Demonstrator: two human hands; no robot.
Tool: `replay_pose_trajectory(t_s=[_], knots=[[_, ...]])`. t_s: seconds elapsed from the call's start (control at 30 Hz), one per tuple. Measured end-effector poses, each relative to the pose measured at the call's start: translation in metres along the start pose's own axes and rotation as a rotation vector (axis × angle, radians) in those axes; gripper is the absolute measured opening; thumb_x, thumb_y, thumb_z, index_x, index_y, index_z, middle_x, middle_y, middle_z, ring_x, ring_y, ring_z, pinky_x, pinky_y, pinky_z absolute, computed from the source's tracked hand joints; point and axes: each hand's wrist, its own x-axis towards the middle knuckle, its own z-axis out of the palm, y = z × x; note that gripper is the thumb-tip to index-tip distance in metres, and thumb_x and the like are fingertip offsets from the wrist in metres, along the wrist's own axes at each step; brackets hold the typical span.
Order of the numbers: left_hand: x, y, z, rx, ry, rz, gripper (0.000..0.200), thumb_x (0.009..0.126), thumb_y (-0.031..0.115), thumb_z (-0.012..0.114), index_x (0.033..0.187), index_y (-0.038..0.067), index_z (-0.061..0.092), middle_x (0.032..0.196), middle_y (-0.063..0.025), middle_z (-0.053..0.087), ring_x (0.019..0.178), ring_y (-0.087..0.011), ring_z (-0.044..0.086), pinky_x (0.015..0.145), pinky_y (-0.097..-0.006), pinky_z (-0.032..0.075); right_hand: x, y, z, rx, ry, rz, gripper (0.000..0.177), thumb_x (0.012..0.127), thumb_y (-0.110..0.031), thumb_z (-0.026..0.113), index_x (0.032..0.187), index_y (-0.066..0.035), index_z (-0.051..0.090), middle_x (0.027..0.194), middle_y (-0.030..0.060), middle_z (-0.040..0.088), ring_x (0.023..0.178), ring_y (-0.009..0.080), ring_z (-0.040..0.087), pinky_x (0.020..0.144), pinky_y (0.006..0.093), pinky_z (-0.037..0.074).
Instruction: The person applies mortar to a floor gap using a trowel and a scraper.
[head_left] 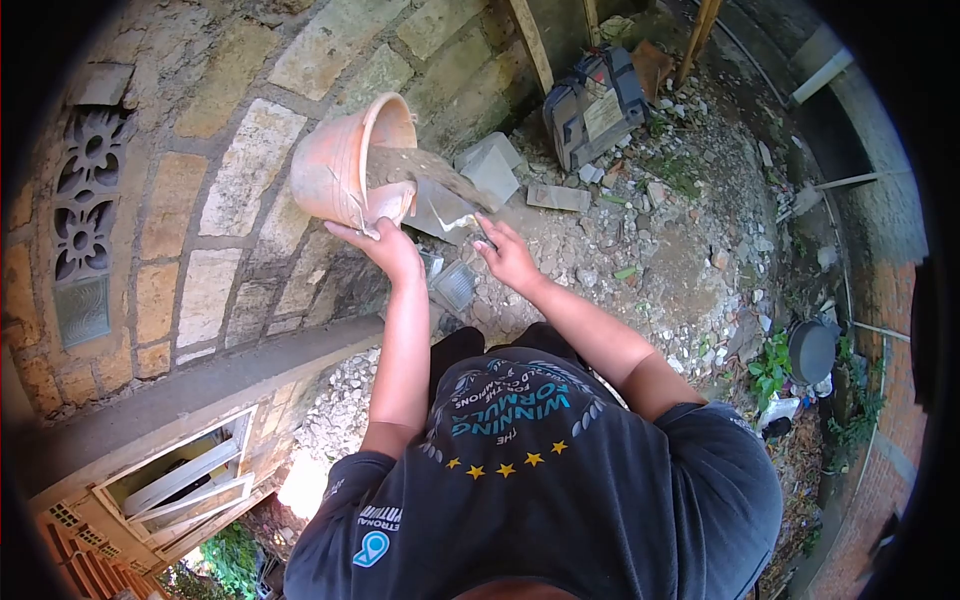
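Observation:
A worn orange plastic bucket (330, 170) is tilted on its side, its mouth facing right. My left hand (385, 248) grips its lower rim from below, near a broken-looking flap. Grey-brown sand (425, 172) spills out of the mouth towards the right, blurred at its far end. Below the spill is a thin grey sheet-like piece (436, 208) with a pale, ragged edge. My right hand (510, 258) has its fingers closed at the right end of that edge; exactly what they pinch is partly hidden.
A stone-block wall (240, 165) rises close on the left. Concrete blocks (560, 197) and a ribbed glass-like block (455, 286) lie on rubble ground (640, 300). Farther back stands a dark case (597, 112) beside wooden posts (698, 40). A round black pan (812, 350) is at right.

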Motion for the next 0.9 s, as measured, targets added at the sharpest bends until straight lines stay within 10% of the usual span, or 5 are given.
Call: replay_pose_trajectory(t_s=[0.1,0.17,0.73,0.9], knots=[[-0.003,0.004,0.004,0.003,0.008,-0.016,0.092,0.083,-0.009,0.038,0.157,0.011,-0.012,0.161,-0.0198,0.009,0.144,-0.0323,0.029,0.113,-0.0409,0.035,0.002,-0.003,-0.001,0.084,0.139,-0.016,0.055,0.094,-0.022,0.064,0.145,-0.011,0.047,0.103,0.0173,0.057,0.093,0.0350,0.059,0.085,0.0395,0.049],[-0.009,0.008,0.004,-0.061,-0.016,0.020,0.086,0.083,-0.007,0.039,0.155,-0.003,-0.009,0.159,-0.0264,0.008,0.148,-0.0341,0.019,0.121,-0.0420,0.016,0.003,-0.002,-0.004,0.003,-0.014,0.071,0.055,0.094,-0.023,0.063,0.145,-0.011,0.046,0.105,0.0178,0.058,0.096,0.0357,0.060,0.087,0.0400,0.049],[-0.003,0.010,0.001,0.060,0.004,0.040,0.090,0.082,-0.009,0.036,0.157,0.009,-0.011,0.160,-0.0201,0.010,0.145,-0.0330,0.026,0.118,-0.0428,0.029,0.012,-0.015,-0.004,0.076,0.109,0.004,0.051,0.096,-0.023,0.061,0.143,-0.010,0.048,0.105,0.0195,0.060,0.097,0.0368,0.060,0.088,0.0393,0.049],[0.001,0.014,-0.003,-0.042,0.006,0.049,0.087,0.081,-0.008,0.039,0.155,-0.002,-0.006,0.159,-0.0252,0.010,0.147,-0.0332,0.020,0.121,-0.0413,0.015,0.008,-0.021,-0.008,0.037,0.049,0.014,0.050,0.096,-0.022,0.061,0.143,-0.009,0.048,0.103,0.0183,0.060,0.093,0.0361,0.060,0.086,0.0399,0.049]])
